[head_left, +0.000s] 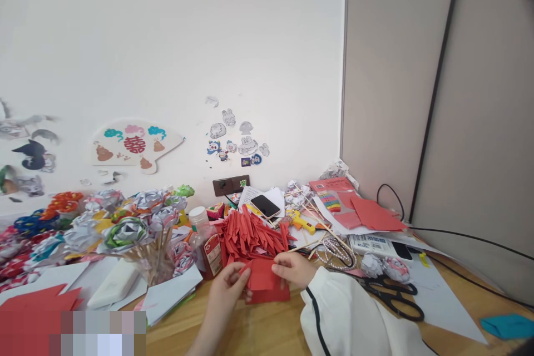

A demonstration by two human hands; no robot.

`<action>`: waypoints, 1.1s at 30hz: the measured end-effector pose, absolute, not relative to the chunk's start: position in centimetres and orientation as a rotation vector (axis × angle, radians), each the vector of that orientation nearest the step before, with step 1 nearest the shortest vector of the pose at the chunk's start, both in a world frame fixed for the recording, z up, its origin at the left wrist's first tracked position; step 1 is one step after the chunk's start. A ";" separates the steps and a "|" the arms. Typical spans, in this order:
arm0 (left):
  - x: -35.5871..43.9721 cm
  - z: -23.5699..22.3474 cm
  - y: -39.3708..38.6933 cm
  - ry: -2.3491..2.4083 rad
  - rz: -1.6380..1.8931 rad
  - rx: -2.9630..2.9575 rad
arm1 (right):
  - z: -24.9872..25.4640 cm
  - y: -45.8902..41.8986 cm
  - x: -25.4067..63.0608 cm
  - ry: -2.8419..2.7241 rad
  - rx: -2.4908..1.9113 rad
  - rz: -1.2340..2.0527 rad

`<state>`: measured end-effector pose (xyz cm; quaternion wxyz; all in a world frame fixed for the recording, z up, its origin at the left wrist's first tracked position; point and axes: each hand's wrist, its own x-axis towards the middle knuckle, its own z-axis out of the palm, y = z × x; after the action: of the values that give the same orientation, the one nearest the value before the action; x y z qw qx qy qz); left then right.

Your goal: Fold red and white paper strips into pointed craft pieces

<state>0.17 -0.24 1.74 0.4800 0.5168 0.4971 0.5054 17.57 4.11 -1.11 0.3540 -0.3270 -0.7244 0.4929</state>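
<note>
Between my two hands is a piece of red paper (261,275), with a fold line across it. My left hand (231,285) pinches its left edge between thumb and fingers. At the right edge, my right hand (295,270) grips the same paper; a white sleeve covers that arm. Under the held piece, another red paper layer (271,295) shows at the table surface; whether it is a separate sheet I cannot tell. Just behind my hands lies a heap of folded red paper strips (246,233).
A glass bottle (206,245) stands left of the heap, near paper flowers (125,233) and sticks. Behind are a phone (265,206) and a yellow glue gun (301,222). Black-handled scissors (394,295) and red sheets (375,214) lie right. A white wall backs the wooden table (175,339).
</note>
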 end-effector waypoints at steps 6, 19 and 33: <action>-0.2 1.7 0.0 1.146 1.214 1.201 | -1.4 4.4 17.5 -1.691 -0.804 1.456; -0.9 2.1 0.1 1.102 1.225 1.212 | -0.8 4.0 17.5 -1.578 -0.615 1.550; -0.3 2.2 -0.1 1.148 1.201 1.154 | -1.1 4.0 17.6 -1.694 -0.666 1.197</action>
<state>-0.34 -0.14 2.19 0.5306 0.4835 0.4809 0.5034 17.61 3.98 -1.06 0.4630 -0.2709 -0.6893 0.4870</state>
